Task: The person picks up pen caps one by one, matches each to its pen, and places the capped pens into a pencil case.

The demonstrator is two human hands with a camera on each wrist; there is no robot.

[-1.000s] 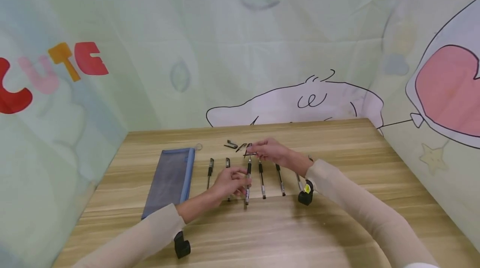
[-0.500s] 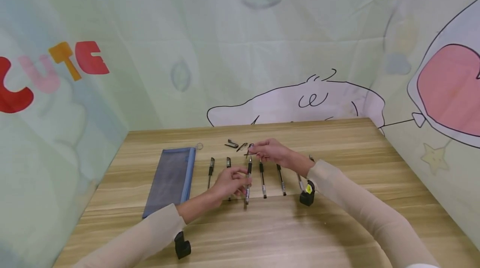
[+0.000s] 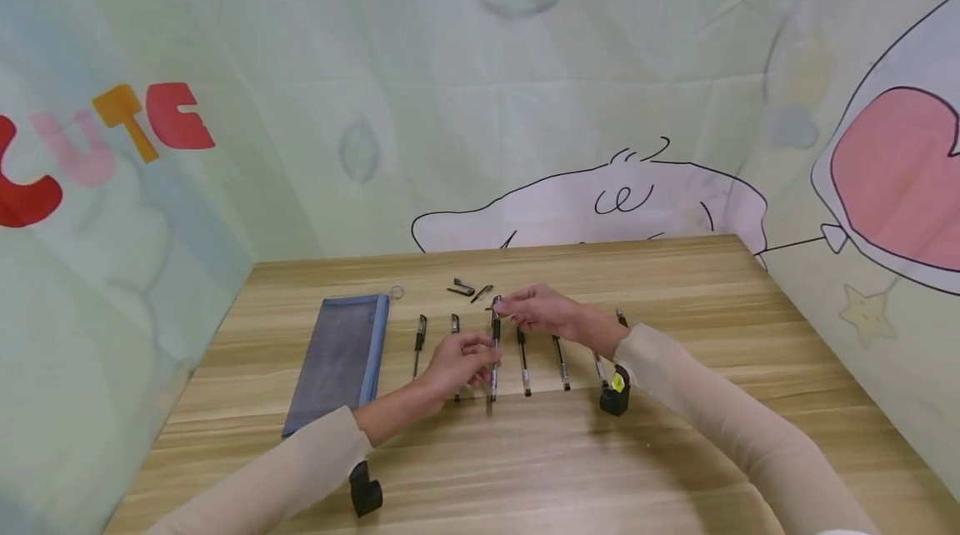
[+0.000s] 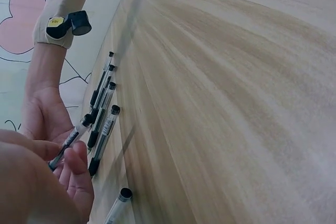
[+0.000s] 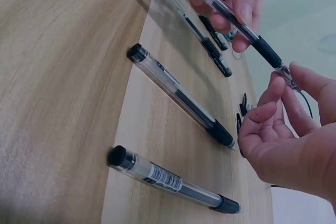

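Observation:
My left hand (image 3: 461, 358) grips a clear gel pen (image 5: 231, 19) with a black rubber grip, raised over the table and pointing away. At its tip, thumb and fingers of my right hand (image 3: 542, 310) pinch a clear pen cap (image 5: 286, 77), which overlaps the pen's end. Left of the held pen lie two pens with caps on, one a capped pen (image 3: 420, 335) in full sight and the other partly behind my left hand. To the right, several gel pens lie in a row; an uncapped pen (image 5: 181, 98) and another uncapped pen (image 5: 176, 182) show bare tips.
Behind the row, loose pen caps (image 3: 462, 287) lie on the wooden table (image 3: 540, 468). A blue mesh zip pouch (image 3: 337, 360) with a ring on its zipper lies at the left. Printed cloth walls (image 3: 360, 210) stand at the table's back and sides.
The cap in my right hand has turned into line with the pen and come down over its tip, which showed bare before. My left hand keeps its hold on the barrel, nearly unmoved.

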